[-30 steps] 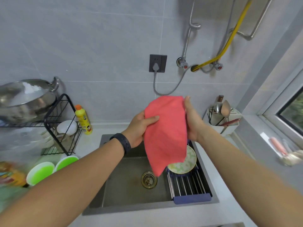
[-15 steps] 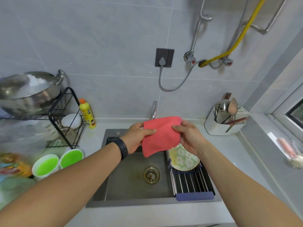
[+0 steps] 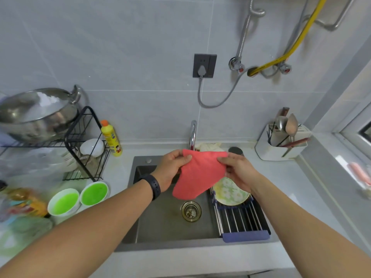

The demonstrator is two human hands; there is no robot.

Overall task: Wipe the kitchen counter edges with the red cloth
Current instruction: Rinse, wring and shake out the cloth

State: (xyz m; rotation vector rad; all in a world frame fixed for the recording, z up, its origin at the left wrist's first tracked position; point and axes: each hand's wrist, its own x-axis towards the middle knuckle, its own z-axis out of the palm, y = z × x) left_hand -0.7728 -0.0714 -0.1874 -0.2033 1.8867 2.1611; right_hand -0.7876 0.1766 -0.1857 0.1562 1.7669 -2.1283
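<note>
Holding the cloth (image 3: 197, 173) up over the sink (image 3: 160, 221) with both hands, so honestly the wiping isn't looking started yet. Left hand (image 3: 170, 169) is pinching the top left corner, right hand (image 3: 239, 173) is pinching the right edge, and the rest is hanging down between them in a loose point. It's looking folded over, soft, pinkish-red and dry-ish, though I can't really tell if it's damp. It isn't touching the counter (image 3: 200, 259) anywhere. All the edges are still waiting, I'm guessing the front one first since it's closest.
</note>
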